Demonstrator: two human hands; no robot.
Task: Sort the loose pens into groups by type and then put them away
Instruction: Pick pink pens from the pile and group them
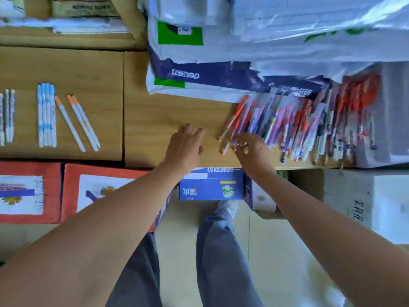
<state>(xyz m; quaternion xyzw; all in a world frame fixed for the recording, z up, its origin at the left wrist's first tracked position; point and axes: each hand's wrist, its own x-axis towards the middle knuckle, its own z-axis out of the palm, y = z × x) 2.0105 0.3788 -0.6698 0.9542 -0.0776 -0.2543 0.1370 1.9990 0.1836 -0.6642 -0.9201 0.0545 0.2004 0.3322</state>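
Note:
A blurred heap of loose pens [294, 125] lies at the right of the brown surface [168, 109], with red-capped pens [234, 122] at its left edge. My right hand [252, 149] reaches into that edge, its fingers curled at a red pen; blur hides the grip. My left hand [184, 142] rests flat on the surface, holding nothing. Far left lie sorted rows: several white-and-blue pens [46, 116], three orange-capped white pens [77, 122] and some patterned pens [6, 116].
White and purple plastic bags [199, 69] pile up behind the heap. A grey box [387, 120] stands at the right edge. Red cartons [70, 191] and a blue box [210, 185] sit below the front edge. My legs stand on the floor.

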